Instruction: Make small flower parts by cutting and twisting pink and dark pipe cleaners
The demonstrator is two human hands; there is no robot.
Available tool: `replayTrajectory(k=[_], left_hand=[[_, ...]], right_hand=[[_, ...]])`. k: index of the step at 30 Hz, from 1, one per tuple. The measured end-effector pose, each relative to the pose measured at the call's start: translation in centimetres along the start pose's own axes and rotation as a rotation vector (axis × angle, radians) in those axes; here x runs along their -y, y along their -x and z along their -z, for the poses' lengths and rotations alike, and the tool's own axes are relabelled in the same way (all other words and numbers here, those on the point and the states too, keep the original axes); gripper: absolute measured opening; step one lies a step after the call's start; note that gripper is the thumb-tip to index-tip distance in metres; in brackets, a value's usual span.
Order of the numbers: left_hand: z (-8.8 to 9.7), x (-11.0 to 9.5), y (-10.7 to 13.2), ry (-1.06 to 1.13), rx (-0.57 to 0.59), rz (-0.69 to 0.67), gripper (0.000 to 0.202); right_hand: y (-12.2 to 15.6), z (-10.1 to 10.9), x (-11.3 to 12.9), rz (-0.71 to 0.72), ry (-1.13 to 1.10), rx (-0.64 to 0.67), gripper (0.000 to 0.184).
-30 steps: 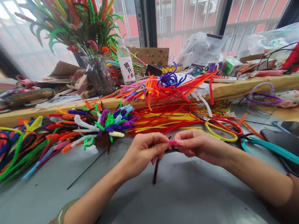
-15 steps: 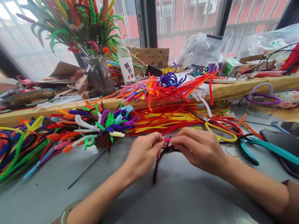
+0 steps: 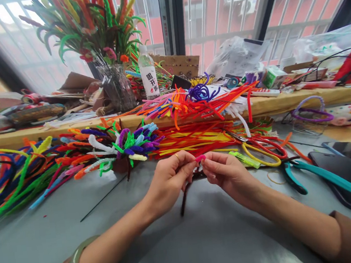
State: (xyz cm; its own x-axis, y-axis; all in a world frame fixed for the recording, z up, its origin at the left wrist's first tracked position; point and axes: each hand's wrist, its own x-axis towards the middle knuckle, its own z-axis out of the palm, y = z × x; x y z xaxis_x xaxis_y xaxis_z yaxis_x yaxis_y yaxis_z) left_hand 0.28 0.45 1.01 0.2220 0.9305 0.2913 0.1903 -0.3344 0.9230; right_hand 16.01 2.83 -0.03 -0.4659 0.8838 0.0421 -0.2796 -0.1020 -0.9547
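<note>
Both our left hand (image 3: 171, 179) and right hand (image 3: 228, 175) pinch a pink pipe cleaner (image 3: 201, 158) in their fingers (image 3: 187, 164), mostly hidden; a dark pipe cleaner (image 3: 184, 199) trails below them.

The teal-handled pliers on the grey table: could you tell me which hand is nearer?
Right. The right hand, pinching a pink pipe cleaner, sits just left of the teal-handled pliers, not touching; the left hand, pinching it too, is farther left.
</note>
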Motion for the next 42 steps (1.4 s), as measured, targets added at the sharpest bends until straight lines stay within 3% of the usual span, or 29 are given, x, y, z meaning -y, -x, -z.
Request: replayTrajectory(k=[5,8,11,15,18,22,26,29,33,36,39,42], left_hand=[[1.0,-0.7,-0.1,-0.025,0.262,0.067,0.018],[1.3,-1.1,-0.1,-0.074,0.413,0.099,0.017],[1.3,-1.1,-0.2,-0.160,0.454,0.102,0.015],[1.1,-0.9,-0.4,-0.366,0.356,0.101,0.014],[0.9,-0.5,-0.6,-0.409,0.252,0.122,0.015],[0.8,-0.1,-0.8,-0.210,0.162,0.190,0.015],[0.9,-0.1,-1.1,0.011,0.177,0.249,0.015],[0.9,-0.3,-1.0,-0.073,0.141,0.176,0.015],[0.8,-0.3,-0.6,-0.386,0.003,-0.012,0.018],[0.6,0.0,-0.4,-0.567,-0.063,-0.099,0.021],[0.5,0.2,-0.3,-0.608,-0.059,-0.116,0.023],[0.5,0.1,-0.4,-0.526,-0.044,-0.103,0.024]], right_hand=[[-0.4,2.1,0.9,-0.207,0.060,0.304,0.019],[-0.6,3.1,1.5,-0.189,0.240,0.429,0.018],[-0.7,3.3,2.2,-0.104,0.461,0.439,0.021],[-0.4,2.8,2.7,0.123,0.813,0.353,0.019],[-0.2,2.4,2.4,0.441,1.144,0.227,0.014],[0.1,2.5,1.8,0.849,1.460,0.106,0.016],[0.4,2.8,1.5,1.007,1.463,0.095,0.019],[0.5,2.4,1.7,0.896,1.236,0.030,0.014],[0.2,1.5,2.1,0.429,0.796,-0.175,0.023],[-0.2,1.2,2.3,0.149,0.618,-0.136,0.028],[-0.3,1.1,2.3,0.056,0.575,-0.075,0.025],[-0.2,1.1,2.2,0.074,0.591,-0.044,0.023]])
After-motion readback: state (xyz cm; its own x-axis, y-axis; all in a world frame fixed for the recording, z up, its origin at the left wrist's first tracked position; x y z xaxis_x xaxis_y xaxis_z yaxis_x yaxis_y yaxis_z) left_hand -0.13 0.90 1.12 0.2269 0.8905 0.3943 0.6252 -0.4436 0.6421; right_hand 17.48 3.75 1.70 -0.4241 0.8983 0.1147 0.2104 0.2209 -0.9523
